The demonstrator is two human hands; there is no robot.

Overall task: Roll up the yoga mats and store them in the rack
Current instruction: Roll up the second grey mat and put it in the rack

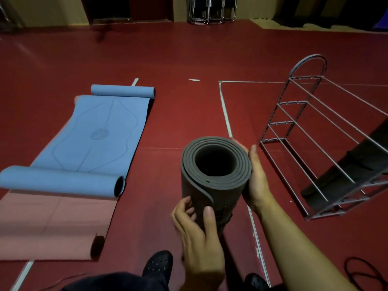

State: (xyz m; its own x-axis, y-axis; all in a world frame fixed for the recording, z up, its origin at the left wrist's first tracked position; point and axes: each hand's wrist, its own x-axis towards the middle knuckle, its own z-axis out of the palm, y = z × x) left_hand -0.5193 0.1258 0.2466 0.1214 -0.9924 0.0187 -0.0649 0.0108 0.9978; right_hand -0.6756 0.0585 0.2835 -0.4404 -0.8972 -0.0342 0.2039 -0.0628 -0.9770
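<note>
I hold a rolled grey yoga mat [214, 185] upright in front of me, its open spiral end facing the camera. My left hand [197, 232] grips its lower part, thumb on the loose outer flap. My right hand [257, 181] presses flat against the roll's right side. A blue mat [94, 131] lies on the floor at left, unrolled in the middle with both ends curled. A pink mat [52, 225] lies flat nearer me. The wire rack [310, 131] stands at right, with a dark rolled mat [348, 177] on its lower tier.
The floor [184, 114] is dark red with white lines. My black clogs [158, 264] show at the bottom. A black cable loop [363, 274] lies at bottom right. Folded metal chairs [212, 9] stand against the far wall.
</note>
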